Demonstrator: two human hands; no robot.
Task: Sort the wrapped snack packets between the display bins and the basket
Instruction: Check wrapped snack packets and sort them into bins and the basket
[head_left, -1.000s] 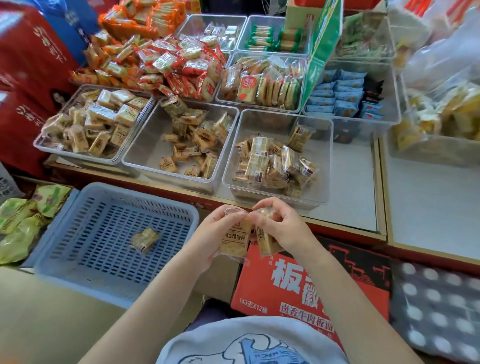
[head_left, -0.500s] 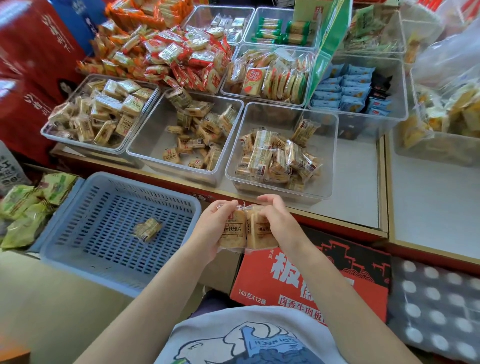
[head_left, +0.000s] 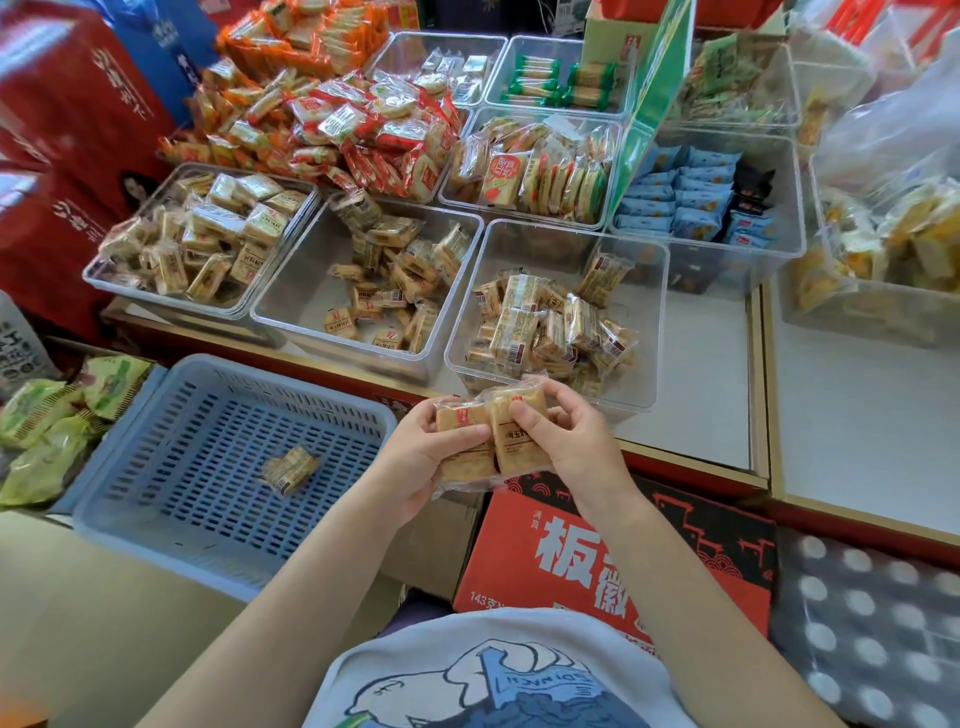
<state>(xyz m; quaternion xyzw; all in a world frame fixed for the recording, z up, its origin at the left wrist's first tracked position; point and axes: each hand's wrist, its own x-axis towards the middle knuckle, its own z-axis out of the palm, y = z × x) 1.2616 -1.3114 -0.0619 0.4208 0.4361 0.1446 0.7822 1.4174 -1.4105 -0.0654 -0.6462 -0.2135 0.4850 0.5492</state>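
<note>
Your left hand (head_left: 415, 457) grips one wrapped packet (head_left: 462, 447) from its left edge, fingers curled under, thumb on top. Your right hand (head_left: 569, 441) pinches a second packet (head_left: 519, 441) at its top, thumb on the face, fingers behind. The two packets sit side by side, touching, held in front of the near wall of the clear bin (head_left: 639, 364), above the red carton (head_left: 623, 561).

That bin holds a loose pile of similar tan packets (head_left: 540, 327), mostly left and centre. The middle bin (head_left: 291, 322) next to it on the left is part filled, packets toward its right and back. The far left bin (head_left: 104, 275) is heaped.

Blue basket (head_left: 156, 499) sits lower left, just beside your left forearm, with one lone packet (head_left: 290, 469) lying near its centre. Green bags (head_left: 47, 431) lie just beside the basket's left edge
</note>
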